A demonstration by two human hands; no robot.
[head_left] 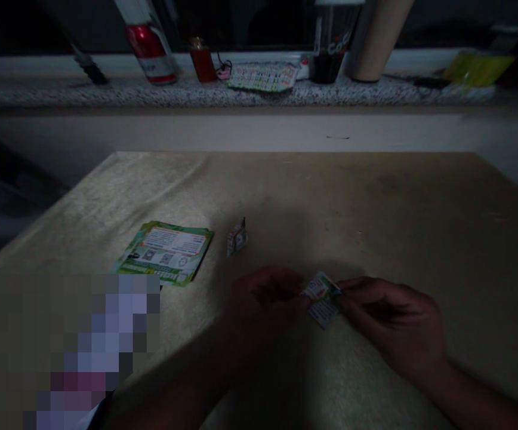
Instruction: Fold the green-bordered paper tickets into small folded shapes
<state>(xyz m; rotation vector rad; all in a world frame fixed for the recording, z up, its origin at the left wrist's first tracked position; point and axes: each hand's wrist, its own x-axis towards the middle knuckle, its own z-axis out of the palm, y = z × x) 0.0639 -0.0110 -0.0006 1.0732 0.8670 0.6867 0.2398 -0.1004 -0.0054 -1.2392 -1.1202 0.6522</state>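
Note:
A small folded piece of printed paper (322, 301) is pinched between my two hands above the near middle of the table. My left hand (263, 298) grips its left corner and lies in deep shadow. On the opposite side, my right hand (393, 316) closes thumb and fingers on the right corner. Farther back and to the left stands another small folded paper (237, 237), touched by neither hand. A stack of green and white printed leaflets (169, 251) lies left of it, with text and square codes on the top sheet.
A pixelated patch (102, 334) hides the lower left of the table (397, 197). Along the speckled sill (196, 95) behind stand a red and white bottle (149, 54), an amber jar (203, 63), a blister-like printed packet (263, 76), a dark-filled cup (330, 54) and a tan cylinder (378, 42).

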